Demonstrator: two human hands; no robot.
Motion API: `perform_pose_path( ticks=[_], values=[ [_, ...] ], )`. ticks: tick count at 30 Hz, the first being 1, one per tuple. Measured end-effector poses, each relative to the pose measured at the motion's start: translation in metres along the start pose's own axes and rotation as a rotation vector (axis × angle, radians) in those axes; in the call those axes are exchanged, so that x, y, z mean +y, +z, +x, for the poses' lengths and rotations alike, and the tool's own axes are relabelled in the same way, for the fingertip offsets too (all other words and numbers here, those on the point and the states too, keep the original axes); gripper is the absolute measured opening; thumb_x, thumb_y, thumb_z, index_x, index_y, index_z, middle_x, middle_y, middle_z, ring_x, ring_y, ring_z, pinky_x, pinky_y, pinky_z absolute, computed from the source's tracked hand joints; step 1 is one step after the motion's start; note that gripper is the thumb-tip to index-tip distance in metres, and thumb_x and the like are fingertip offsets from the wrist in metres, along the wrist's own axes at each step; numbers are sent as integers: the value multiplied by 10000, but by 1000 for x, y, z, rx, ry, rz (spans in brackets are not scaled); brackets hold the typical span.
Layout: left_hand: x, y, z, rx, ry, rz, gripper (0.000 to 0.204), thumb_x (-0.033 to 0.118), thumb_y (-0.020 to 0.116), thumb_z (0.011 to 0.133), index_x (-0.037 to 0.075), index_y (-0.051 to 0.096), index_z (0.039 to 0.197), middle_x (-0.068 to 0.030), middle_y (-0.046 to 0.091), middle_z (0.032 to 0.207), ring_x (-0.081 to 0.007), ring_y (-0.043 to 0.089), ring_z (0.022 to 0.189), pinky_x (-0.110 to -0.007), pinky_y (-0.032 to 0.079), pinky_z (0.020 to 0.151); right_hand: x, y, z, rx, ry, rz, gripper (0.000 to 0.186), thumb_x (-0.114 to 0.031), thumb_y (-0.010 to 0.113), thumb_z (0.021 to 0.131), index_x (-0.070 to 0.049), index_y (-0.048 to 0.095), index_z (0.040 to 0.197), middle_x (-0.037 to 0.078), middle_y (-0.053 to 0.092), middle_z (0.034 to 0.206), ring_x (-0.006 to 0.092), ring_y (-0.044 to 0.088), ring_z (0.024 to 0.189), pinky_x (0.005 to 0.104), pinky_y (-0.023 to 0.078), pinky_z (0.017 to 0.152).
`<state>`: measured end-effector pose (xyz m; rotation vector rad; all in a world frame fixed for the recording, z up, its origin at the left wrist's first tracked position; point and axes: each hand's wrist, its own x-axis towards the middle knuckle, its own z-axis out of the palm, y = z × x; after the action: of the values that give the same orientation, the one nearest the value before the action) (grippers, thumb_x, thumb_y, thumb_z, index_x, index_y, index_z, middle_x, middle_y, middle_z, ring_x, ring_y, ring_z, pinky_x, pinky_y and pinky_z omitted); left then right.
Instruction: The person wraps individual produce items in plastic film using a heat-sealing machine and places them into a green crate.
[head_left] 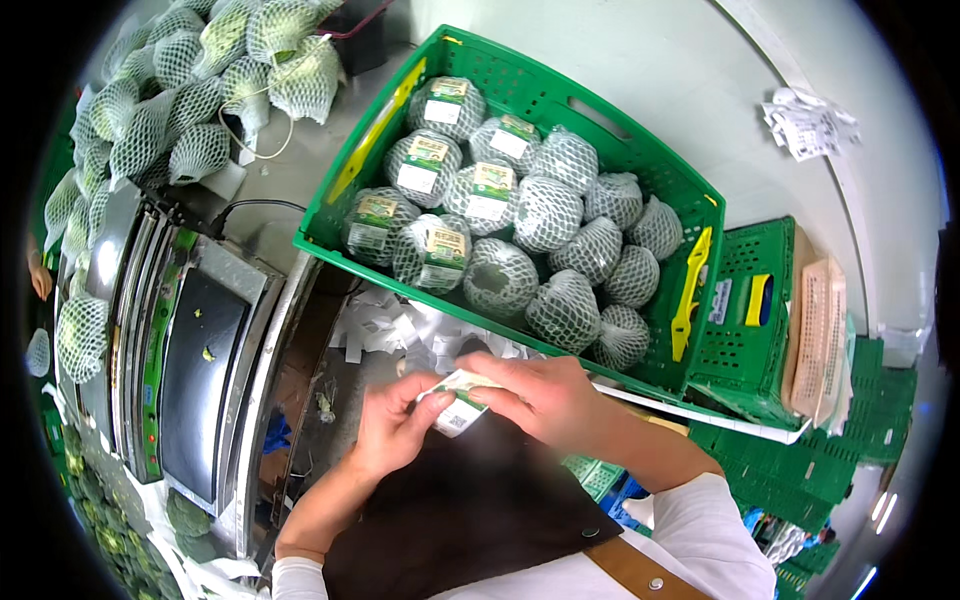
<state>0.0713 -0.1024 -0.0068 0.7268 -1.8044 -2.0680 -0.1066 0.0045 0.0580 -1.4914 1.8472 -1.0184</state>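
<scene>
Between my two hands is a small white and green printed label, above the dark apron. My left hand pinches its left edge with thumb and fingers. From the right, my right hand has its fingers on the label's upper right part. Just beyond stands a green plastic crate with several round vegetables in white foam nets under clear film. Those toward the crate's left carry green and white labels; no label shows on those toward the right.
To the left is a machine with a black flat plate. Behind it lies a pile of netted vegetables; broccoli heads are at lower left. Scrap paper strips lie below the crate. Another green crate and a pink basket stand right.
</scene>
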Motion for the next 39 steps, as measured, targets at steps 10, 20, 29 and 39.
perform_pose_path(
  ticks=[10, 20, 29, 39],
  values=[
    [-23, 7, -25, 124, -208, -136, 167, 138, 709, 850, -16, 716, 914, -29, 691, 770, -41, 580, 691, -212, 460, 611, 156, -50, 44, 247, 203, 5, 251, -241, 681, 841, -33, 585, 943, 84, 608, 770, 157, 608, 705, 287, 476, 639],
    [0, 52, 16, 24, 88, 57, 200, 158, 690, 857, -25, 697, 936, -58, 677, 755, -92, 603, 699, -244, 467, 628, 100, -78, 16, -414, 335, 916, 451, -151, 664, 866, -23, 490, 1263, 90, 597, 1123, 136, 601, 972, 295, 516, 742],
    [2, 110, 61, 269, -23, 13, 164, 174, 718, 847, 12, 699, 830, 56, 599, 637, -9, 473, 572, -211, 396, 514, 87, -104, -9, 121, -189, -42, 150, -145, 678, 831, -74, 649, 960, 91, 659, 762, 185, 646, 594, 286, 489, 513],
    [5, 97, 39, 192, 63, 71, 235, 164, 743, 813, -22, 705, 950, -63, 715, 802, -75, 631, 687, -226, 493, 633, 222, -95, 75, 9, 187, -742, 800, -356, 804, 678, -65, 404, 1306, 157, 454, 1287, 304, 508, 1143, 378, 477, 856]
  ],
)
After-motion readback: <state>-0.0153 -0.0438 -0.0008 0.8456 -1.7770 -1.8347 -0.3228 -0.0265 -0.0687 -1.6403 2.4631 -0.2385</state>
